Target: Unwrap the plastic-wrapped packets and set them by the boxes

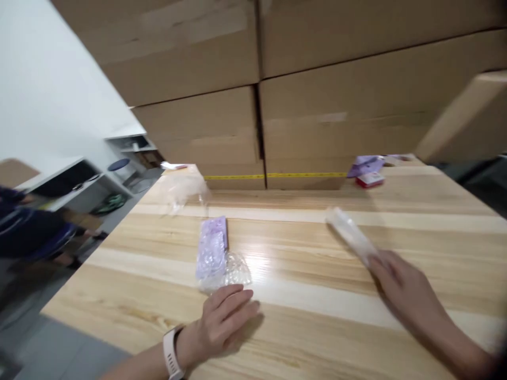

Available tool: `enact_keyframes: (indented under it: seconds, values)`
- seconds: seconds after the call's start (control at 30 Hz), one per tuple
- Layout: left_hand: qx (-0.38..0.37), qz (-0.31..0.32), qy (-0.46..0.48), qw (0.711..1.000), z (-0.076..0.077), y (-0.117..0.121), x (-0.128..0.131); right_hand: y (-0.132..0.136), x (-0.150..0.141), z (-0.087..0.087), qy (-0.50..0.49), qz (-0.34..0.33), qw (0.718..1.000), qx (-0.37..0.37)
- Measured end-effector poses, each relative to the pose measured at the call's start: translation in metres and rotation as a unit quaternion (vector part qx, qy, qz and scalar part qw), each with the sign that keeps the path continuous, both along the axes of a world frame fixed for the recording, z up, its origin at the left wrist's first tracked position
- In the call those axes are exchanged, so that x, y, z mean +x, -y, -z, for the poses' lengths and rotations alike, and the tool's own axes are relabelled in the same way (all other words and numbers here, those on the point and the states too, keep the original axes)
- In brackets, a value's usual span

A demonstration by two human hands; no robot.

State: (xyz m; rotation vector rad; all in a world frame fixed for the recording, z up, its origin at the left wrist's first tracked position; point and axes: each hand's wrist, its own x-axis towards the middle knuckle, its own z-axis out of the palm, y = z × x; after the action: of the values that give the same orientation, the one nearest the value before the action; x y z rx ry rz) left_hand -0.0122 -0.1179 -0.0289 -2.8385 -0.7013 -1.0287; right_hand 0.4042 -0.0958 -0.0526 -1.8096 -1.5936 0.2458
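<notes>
My right hand [400, 277] is closed around the near end of a slim whitish packet [352, 235], held at a slant above the right half of the wooden table. Motion blurs the packet, so its contents cannot be made out. My left hand [227, 319], with a pale watch band on the wrist, rests at the table's front middle. Its fingers are loosely extended and hold nothing. Just beyond these fingers lies a flat purple pack [212, 248]. Crumpled clear bubble wrap [237, 269] covers and trails from its near end.
The wooden table [317, 343] ends against stacked cardboard boxes [336, 116]. Clear plastic film [180, 192] lies at the back left. A small red-and-white box [370, 180] and purple wrapping [364, 165] sit at the back right. Another person [35, 227] is at the far left.
</notes>
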Motion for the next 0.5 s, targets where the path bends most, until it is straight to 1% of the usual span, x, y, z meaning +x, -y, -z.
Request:
enact_keyframes:
  seconds: [0.03,0.07,0.1,0.13,0.17,0.2,0.23,0.27,0.3,0.33,0.37,0.4,0.47,0.5]
  values:
    - [0.026,0.000,-0.014,1.000,-0.009,0.000,0.005,0.018,-0.014,0.004,0.016,-0.079,0.996,0.030]
    - [0.049,0.003,-0.039,0.998,-0.020,-0.001,0.011,0.030,-0.029,0.005,0.032,-0.165,0.984,0.049]
    - [0.065,0.009,-0.074,0.995,-0.031,-0.003,0.019,0.038,-0.047,0.001,0.043,-0.244,0.967,0.065]
    - [0.069,0.018,-0.113,0.991,-0.040,-0.007,0.026,0.040,-0.065,-0.005,0.048,-0.315,0.945,0.076]
    - [0.057,0.023,-0.153,0.986,-0.048,-0.012,0.033,0.037,-0.084,-0.013,0.047,-0.374,0.922,0.083]
    - [0.032,0.028,-0.185,0.982,-0.054,-0.018,0.036,0.031,-0.102,-0.022,0.041,-0.416,0.904,0.088]
    - [0.000,0.025,-0.207,0.978,-0.057,-0.026,0.034,0.021,-0.118,-0.029,0.028,-0.443,0.892,0.090]
    - [-0.035,0.006,-0.213,0.976,-0.057,-0.035,0.028,0.011,-0.130,-0.034,0.012,-0.454,0.886,0.090]
    - [-0.066,-0.040,-0.197,0.977,-0.056,-0.047,0.016,0.000,-0.138,-0.037,-0.007,-0.449,0.890,0.084]
    - [-0.090,-0.112,-0.163,0.976,-0.054,-0.060,-0.002,-0.011,-0.142,-0.036,-0.026,-0.429,0.899,0.077]
    - [-0.102,-0.217,-0.101,0.966,-0.053,-0.077,-0.023,-0.019,-0.143,-0.032,-0.043,-0.399,0.913,0.068]
    - [-0.098,-0.351,-0.017,0.931,-0.052,-0.095,-0.047,-0.026,-0.141,-0.026,-0.055,-0.362,0.929,0.059]
    - [-0.080,-0.472,0.058,0.876,-0.057,-0.137,-0.097,-0.036,-0.133,-0.008,-0.074,-0.282,0.956,0.040]
    - [-0.082,-0.552,0.143,0.817,-0.062,-0.159,-0.119,-0.039,-0.128,0.002,-0.084,-0.255,0.963,0.030]
